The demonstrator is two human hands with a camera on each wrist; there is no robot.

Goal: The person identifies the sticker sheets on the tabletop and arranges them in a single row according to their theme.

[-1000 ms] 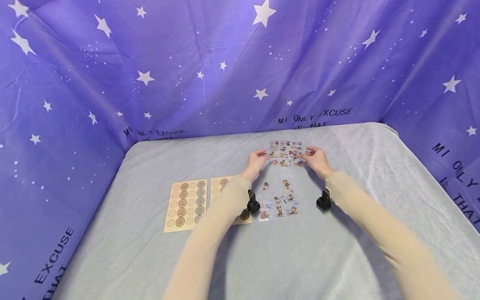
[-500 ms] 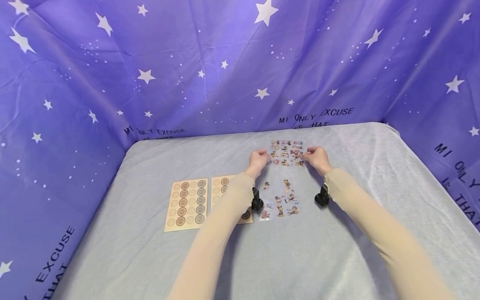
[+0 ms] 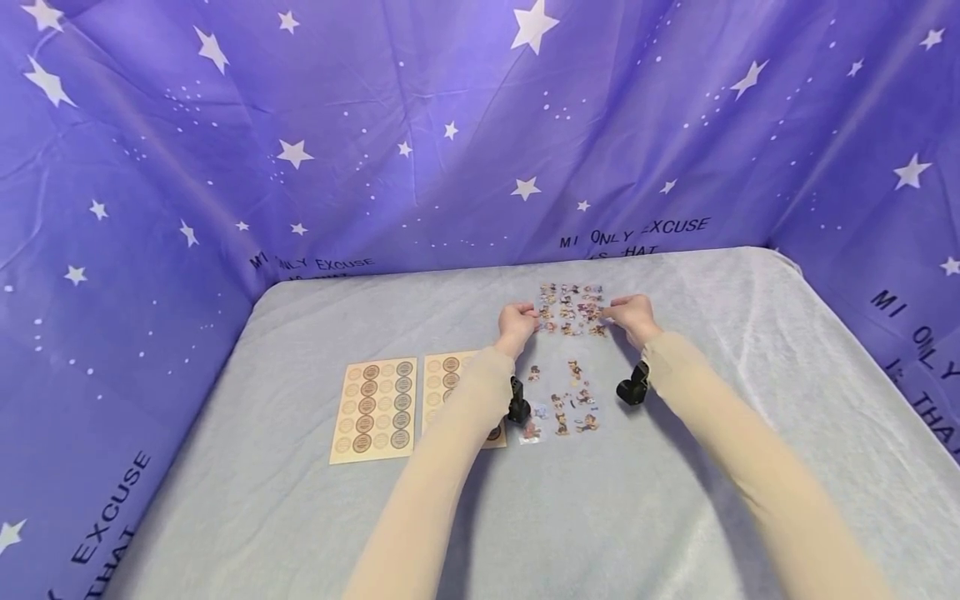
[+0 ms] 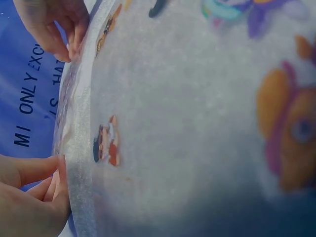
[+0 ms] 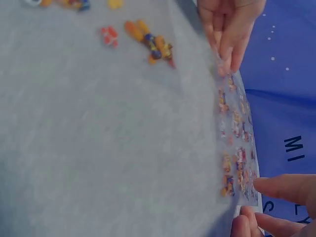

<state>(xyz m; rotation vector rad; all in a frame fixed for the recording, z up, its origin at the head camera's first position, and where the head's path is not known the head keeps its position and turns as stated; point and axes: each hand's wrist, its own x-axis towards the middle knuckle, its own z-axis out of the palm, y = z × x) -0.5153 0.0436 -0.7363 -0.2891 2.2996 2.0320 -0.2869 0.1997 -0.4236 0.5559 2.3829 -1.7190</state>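
Observation:
Between the two hands is a clear sticker sheet covered with small cartoon figures. My left hand pinches its left side between thumb and fingers, close up in the left wrist view. On the opposite side my right hand holds the edge, the thumb at the printed face and the other fingers below. The sheet appears edge-on in the right wrist view, tilted over the table. Nearer the body lies a second clear sheet with fewer cartoon stickers, spaced apart.
Two tan sheets of round stickers lie to the left, one whole sheet and another partly covered by the left sleeve. A grey cloth covers the table. A purple starry curtain closes off the back and sides.
Both hands keep their hold on the sticker sheet, which has shifted only slightly. The right wrist has turned a little inward, and the left forearm has drifted slightly right.

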